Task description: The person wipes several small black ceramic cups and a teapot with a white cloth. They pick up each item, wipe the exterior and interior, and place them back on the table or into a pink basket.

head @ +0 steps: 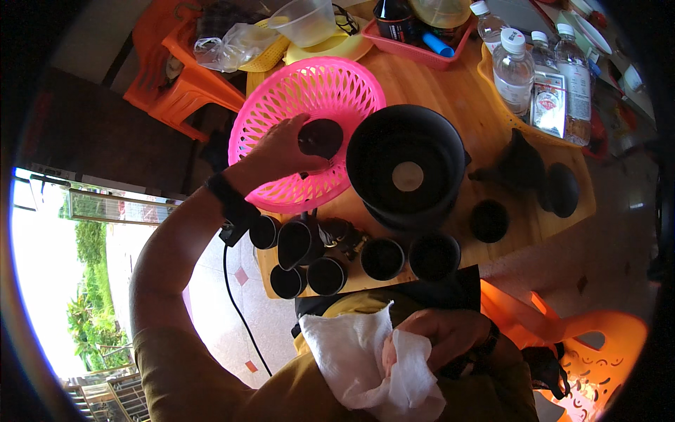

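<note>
My left hand (pixel 290 150) reaches into a pink plastic basket (pixel 369 87), its fingers around a dark round object (pixel 320 138), perhaps a cup or lid. Near my lap, my right hand (pixel 443 332) grips a white cloth (pixel 348 348) that hangs over my front. A large black pot (pixel 406 121) with a pale disc at its bottom stands right of the basket. Several black cups, among them one (pixel 382 258) near the table edge, stand in front of me. A black spouted pitcher (pixel 296 243) and a small dark figurine (pixel 343 237) are among them.
On the wooden table (pixel 443 84), a dark teapot-like vessel (pixel 519 161) lies at the right. Behind are a yellow basket (pixel 493 89) of bottles, a red basket (pixel 411 53) and a clear plastic tub (pixel 305 24). Orange chairs stand at left (pixel 195 84) and right (pixel 606 337).
</note>
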`<act>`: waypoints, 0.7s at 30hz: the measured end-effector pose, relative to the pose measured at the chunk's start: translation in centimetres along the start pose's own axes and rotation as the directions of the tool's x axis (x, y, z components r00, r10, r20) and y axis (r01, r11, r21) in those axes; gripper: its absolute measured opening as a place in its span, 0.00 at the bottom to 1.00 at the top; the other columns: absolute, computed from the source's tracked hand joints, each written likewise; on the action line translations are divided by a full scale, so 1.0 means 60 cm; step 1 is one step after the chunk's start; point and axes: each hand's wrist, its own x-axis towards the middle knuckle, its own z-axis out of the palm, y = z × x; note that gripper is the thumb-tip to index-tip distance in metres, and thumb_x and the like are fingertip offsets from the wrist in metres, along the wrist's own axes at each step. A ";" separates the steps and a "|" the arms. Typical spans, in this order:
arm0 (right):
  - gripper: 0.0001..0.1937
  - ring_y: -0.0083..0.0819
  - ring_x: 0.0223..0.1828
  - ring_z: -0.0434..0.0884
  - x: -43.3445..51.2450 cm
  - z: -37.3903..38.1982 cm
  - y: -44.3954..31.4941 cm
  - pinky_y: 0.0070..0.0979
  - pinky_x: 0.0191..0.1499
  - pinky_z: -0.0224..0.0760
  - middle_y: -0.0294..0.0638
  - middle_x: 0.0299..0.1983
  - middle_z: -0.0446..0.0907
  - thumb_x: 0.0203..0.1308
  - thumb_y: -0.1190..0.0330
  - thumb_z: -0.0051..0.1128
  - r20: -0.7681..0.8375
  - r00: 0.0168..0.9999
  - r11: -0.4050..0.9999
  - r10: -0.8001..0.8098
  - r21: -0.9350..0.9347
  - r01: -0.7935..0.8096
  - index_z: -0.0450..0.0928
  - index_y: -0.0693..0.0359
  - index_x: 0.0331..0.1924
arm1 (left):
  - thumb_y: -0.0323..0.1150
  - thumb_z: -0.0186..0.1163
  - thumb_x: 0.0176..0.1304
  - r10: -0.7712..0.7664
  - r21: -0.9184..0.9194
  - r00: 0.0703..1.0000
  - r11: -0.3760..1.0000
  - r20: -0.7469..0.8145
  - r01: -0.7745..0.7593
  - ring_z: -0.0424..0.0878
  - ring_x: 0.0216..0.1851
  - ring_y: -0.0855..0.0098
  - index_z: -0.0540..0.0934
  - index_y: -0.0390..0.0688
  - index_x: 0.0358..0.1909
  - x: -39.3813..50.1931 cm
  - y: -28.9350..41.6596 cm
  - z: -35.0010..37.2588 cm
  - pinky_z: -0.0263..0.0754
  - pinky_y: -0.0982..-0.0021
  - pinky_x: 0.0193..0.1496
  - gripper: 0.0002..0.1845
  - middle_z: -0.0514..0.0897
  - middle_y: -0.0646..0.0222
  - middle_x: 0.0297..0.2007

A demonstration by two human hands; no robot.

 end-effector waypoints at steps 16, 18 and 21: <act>0.23 0.27 0.53 0.72 0.031 0.059 0.001 0.25 0.56 0.64 0.42 0.53 0.73 0.62 0.62 0.48 -0.406 0.899 0.963 -0.164 0.130 0.234 0.69 0.65 0.59 | 0.38 0.79 0.31 0.227 -0.046 0.910 0.965 -0.347 -0.258 0.76 0.45 0.70 0.61 0.41 0.66 -0.259 0.182 -0.042 0.71 0.71 0.45 0.55 0.76 0.62 0.54; 0.28 0.25 0.52 0.72 0.030 0.067 -0.004 0.23 0.55 0.64 0.42 0.53 0.73 0.62 0.54 0.50 -0.520 0.854 0.992 -0.027 0.088 0.085 0.67 0.66 0.60 | 0.38 0.78 0.27 0.262 0.036 0.922 0.964 -0.285 -0.263 0.72 0.51 0.69 0.56 0.38 0.69 -0.305 0.214 -0.023 0.67 0.69 0.51 0.61 0.70 0.62 0.60; 0.31 0.26 0.52 0.72 0.048 0.090 0.006 0.24 0.55 0.63 0.42 0.52 0.73 0.62 0.49 0.52 -0.534 0.835 0.985 -0.130 0.024 0.168 0.67 0.65 0.59 | 0.39 0.78 0.25 0.354 0.193 0.890 0.931 -0.289 -0.308 0.73 0.50 0.65 0.59 0.35 0.66 -0.342 0.239 0.012 0.68 0.66 0.49 0.59 0.71 0.58 0.58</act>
